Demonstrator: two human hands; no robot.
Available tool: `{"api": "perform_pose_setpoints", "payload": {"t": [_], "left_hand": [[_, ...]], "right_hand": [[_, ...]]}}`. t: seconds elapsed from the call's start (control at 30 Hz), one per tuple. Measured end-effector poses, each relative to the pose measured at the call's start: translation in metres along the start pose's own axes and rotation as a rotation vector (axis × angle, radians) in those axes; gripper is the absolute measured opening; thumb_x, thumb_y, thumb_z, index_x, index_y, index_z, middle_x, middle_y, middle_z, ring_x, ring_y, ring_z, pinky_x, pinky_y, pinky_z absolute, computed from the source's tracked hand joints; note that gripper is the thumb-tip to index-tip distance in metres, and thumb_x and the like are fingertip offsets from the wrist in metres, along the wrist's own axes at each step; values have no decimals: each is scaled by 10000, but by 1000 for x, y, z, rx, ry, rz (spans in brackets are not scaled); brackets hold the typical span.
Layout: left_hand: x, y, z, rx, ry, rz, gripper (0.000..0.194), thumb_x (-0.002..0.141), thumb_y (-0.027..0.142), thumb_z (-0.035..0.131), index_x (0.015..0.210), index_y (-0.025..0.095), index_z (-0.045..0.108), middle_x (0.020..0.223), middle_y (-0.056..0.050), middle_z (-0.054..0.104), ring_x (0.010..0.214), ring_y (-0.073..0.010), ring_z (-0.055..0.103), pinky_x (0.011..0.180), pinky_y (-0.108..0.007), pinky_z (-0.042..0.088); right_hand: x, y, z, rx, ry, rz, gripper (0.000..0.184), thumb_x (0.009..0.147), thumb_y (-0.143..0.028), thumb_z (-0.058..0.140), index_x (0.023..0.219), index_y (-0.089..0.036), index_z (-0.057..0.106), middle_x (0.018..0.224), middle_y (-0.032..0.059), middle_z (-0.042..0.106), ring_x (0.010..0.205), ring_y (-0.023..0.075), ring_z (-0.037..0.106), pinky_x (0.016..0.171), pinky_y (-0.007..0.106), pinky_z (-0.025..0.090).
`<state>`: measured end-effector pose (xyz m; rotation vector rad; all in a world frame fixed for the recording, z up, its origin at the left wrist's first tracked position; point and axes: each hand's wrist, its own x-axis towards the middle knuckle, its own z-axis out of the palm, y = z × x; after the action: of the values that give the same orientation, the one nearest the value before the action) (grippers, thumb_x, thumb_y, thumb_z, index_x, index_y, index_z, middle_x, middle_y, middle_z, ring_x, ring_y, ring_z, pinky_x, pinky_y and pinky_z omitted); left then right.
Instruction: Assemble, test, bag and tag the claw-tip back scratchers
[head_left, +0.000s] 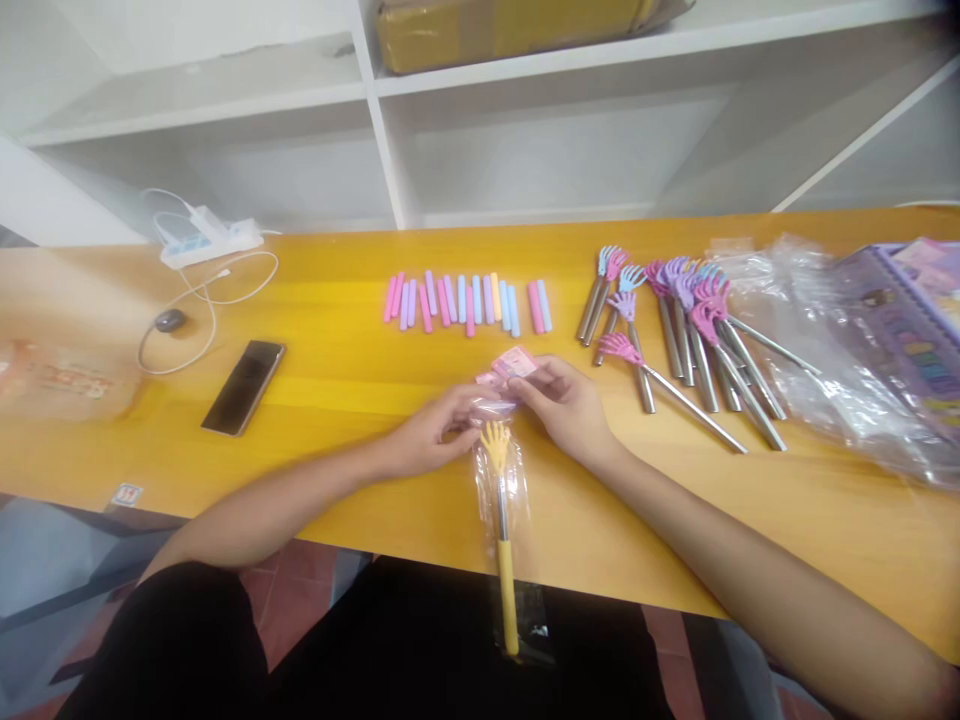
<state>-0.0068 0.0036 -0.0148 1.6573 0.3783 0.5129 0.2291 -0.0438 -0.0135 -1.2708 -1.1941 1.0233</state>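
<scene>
A yellow back scratcher (507,590) with a hand-shaped head lies inside a clear plastic bag (519,495), its handle end past the table's front edge. My left hand (435,430) pinches the top of the bag just above the scratcher's head. Beside it my right hand (570,408) is closed, thumb and fingers on a pink printed card (514,361) at the bag's mouth. Whether the card sits inside or on the bag I cannot tell.
Pink, purple, blue and yellow handle sleeves (461,300) lie in a row. Metal back scratchers (694,330) are piled on the right, by clear bags (817,350) and a purple box (911,320). Leftward are a phone (244,388) and a power strip (212,242).
</scene>
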Motion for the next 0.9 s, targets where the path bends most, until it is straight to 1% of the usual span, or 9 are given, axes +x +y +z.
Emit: {"api": "perform_pose_setpoints", "payload": {"t": [0.07,0.17,0.27,0.37,0.43,0.5,0.57,0.67,0.9], "left_hand": [[2,2,0,60,-24,-2,557,1048,191,585,1579,324,483,1513,-157,601,1350,-273,652,1125,-467,545],[4,8,1,99,-28,14,616,1039,188,584,1620,342,451,1569,-165,533,1258,-263,685,1051,-451,589],[5,15,3,136,2,41,654,1023,204,611,1634,362,439,1570,-157,491,1143,-230,699,983,-420,617],[5,19,3,202,24,43,642,1014,233,631,1623,352,465,1518,-147,527,1045,-208,699,933,-400,629],[5,20,2,243,41,55,612,1017,245,625,1607,343,492,1517,-144,541,1104,-233,692,951,-405,627],[5,22,0,292,57,79,601,1020,257,624,1603,343,502,1552,-140,533,1282,-288,637,1048,-446,597],[5,23,-2,343,75,107,605,1018,278,636,1605,346,509,1576,-131,530,1428,-328,548,1165,-504,527],[4,24,-5,370,99,133,611,1016,298,649,1610,353,517,1601,-122,526,1493,-345,498,1262,-547,431],[4,11,-3,88,148,181,644,1013,324,679,1628,337,492,1624,-123,527,1533,-333,490,1314,-541,379]], "right_hand": [[-1,-2,1,21,-27,-6,507,899,-706,748,1042,-232,637,976,59,804,918,229,770,846,386,641],[-3,-5,1,24,-40,-41,490,915,-691,741,1061,-236,634,1003,57,796,963,231,762,870,380,633],[-4,-5,-1,-22,-1,-59,499,960,-727,655,1065,-239,642,959,46,773,910,222,739,844,369,622],[-2,-5,-5,-102,70,-47,533,1002,-756,548,1022,-236,665,930,49,745,881,228,709,836,371,609],[-2,-6,-7,-124,122,-59,522,1014,-739,537,1007,-236,677,949,54,732,905,238,700,855,381,602],[-2,-8,-9,-139,178,-109,480,1027,-695,549,993,-237,689,967,59,703,919,240,685,857,384,592],[-3,-10,-10,-183,244,-188,457,1044,-658,542,928,-238,680,947,63,660,917,236,658,847,383,576],[-6,-13,-11,-245,304,-289,453,1069,-619,509,856,-241,636,883,63,612,896,233,625,829,382,556],[-10,-12,-8,-332,157,-475,275,1089,-423,568,958,-238,724,911,66,695,868,215,665,818,394,568]]}}
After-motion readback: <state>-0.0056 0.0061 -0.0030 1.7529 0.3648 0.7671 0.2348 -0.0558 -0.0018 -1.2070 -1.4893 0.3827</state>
